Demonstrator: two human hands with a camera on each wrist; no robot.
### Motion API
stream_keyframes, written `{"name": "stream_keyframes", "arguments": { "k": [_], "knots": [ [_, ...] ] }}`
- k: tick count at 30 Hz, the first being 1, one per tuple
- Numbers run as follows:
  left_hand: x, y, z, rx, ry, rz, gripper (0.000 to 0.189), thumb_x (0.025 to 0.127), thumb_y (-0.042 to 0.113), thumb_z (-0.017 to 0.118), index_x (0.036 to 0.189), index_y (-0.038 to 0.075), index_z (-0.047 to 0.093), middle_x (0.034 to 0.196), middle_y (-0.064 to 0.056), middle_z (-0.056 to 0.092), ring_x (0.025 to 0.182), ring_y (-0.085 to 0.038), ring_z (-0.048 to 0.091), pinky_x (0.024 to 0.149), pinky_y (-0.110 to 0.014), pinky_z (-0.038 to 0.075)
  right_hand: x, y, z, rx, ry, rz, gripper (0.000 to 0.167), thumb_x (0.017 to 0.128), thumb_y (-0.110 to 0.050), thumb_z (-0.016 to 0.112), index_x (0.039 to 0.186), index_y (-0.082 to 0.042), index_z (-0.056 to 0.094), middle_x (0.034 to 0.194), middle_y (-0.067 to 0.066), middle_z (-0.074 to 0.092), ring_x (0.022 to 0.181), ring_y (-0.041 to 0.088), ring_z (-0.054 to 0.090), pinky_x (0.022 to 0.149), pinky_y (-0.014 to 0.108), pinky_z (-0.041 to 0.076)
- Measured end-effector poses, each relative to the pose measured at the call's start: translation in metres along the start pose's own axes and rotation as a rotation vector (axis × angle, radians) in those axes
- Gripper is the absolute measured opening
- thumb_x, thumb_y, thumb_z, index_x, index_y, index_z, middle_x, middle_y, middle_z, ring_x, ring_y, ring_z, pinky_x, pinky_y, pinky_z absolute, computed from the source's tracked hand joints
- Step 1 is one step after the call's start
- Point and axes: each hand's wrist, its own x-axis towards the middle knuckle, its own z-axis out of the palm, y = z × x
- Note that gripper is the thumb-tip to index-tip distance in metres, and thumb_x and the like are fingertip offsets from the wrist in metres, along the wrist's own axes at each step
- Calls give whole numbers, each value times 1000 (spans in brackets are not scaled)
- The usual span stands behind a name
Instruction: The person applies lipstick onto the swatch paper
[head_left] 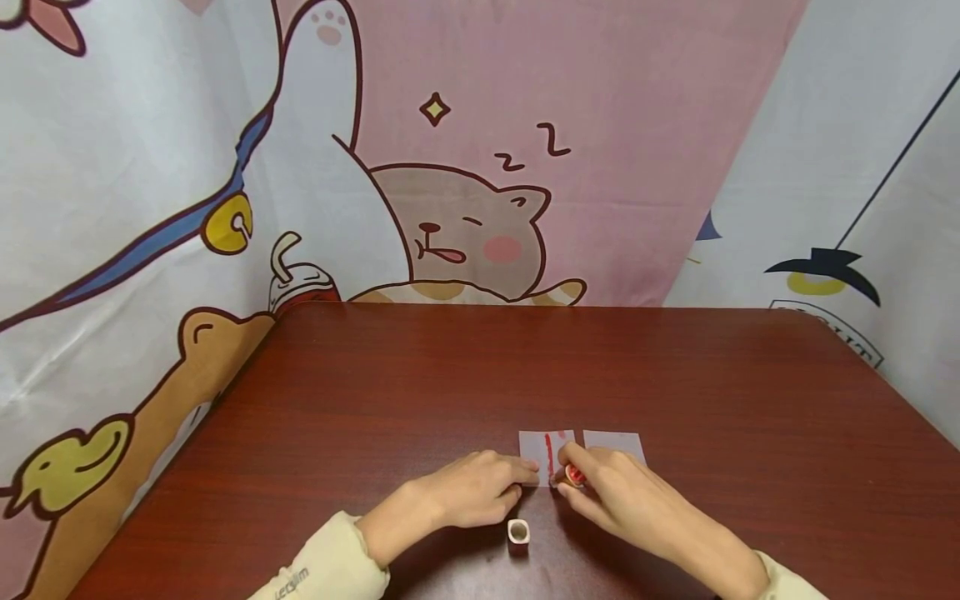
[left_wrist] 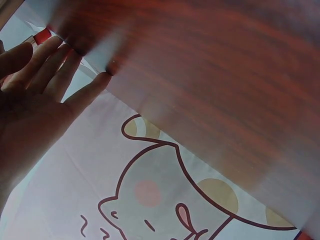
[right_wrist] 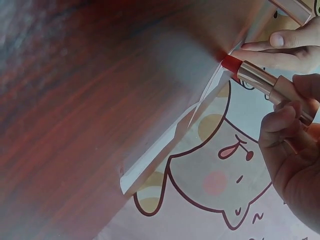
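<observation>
My right hand (head_left: 618, 493) grips a lipstick (right_wrist: 261, 79) by its gold base. In the right wrist view the red tip meets a white paper sheet (head_left: 531, 443) or sits just above it. A red streak (head_left: 549, 452) runs down this sheet, with a faint red mark near its top right corner. The fingers of my left hand (head_left: 480, 490) lie extended on the left part of the sheet. Just below that hand, a lipstick cap (head_left: 518, 537) stands upright, open end up. A second white sheet (head_left: 617, 440) lies to the right, partly covered by my right hand.
Everything lies on a dark red-brown wooden table (head_left: 420, 375). Behind and beside it hangs a cloth (head_left: 637, 125) printed with cartoon animals, reaching down to the table's far edge.
</observation>
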Motion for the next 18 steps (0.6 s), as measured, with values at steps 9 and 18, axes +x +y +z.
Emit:
{"name": "stream_keyframes", "arguments": {
  "k": [9, 18],
  "knots": [
    [0, -1, 1, -3, 4, 9, 32, 92, 11, 51, 122, 11, 63, 131, 1, 53, 118, -14, 49, 97, -28, 39, -1, 1, 0, -2, 4, -8, 21, 80, -12, 69, 86, -17, 49, 64, -18, 37, 54, -5, 36, 49, 8, 30],
    [0, 0, 1, -6, -5, -8, 32, 92, 11, 51, 122, 11, 63, 131, 2, 53, 119, -15, 49, 97, -30, 39, -2, 1, -4, 62, -42, 55, 14, 85, -11, 65, 90, -15, 53, 67, -18, 46, 56, -6, 41, 49, 9, 34]
  ]
}}
